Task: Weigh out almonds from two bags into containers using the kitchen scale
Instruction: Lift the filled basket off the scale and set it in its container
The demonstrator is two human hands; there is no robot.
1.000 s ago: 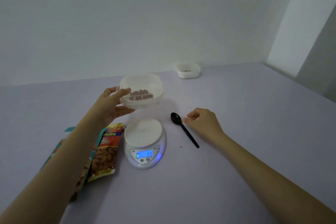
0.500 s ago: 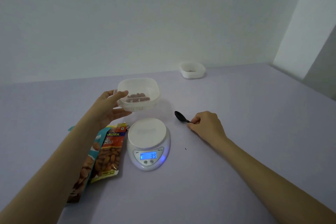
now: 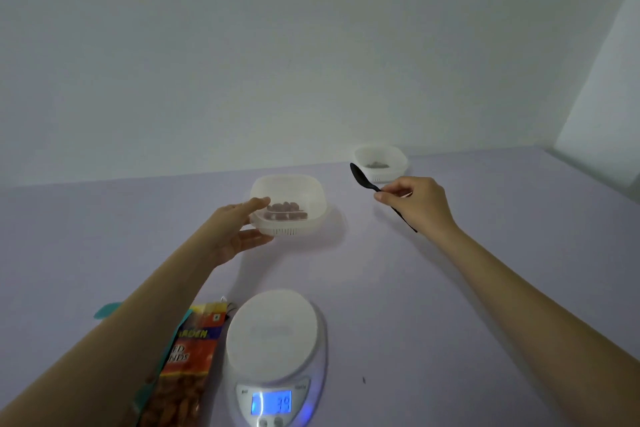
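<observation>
Gripping the near container [image 3: 294,187] by its rim, thumb above and fingers beneath, our left hand [image 3: 235,232] holds it well beyond the scale [image 3: 277,347], probably to park the weighed almonds [image 3: 285,211] out of the way; whether its base touches the table [image 3: 450,288] we cannot tell. Our right hand [image 3: 419,204] pinches the black spoon [image 3: 362,178] by its handle, bowl raised, likely ready for another scoop. The far container [image 3: 381,156] sits near the wall [image 3: 311,45]. The orange bag [image 3: 188,364] and teal bag [image 3: 105,310] lie just left of the scale, whose platform is bare though it reads 39. The tabletop is matte lilac, the wall plain white.
</observation>
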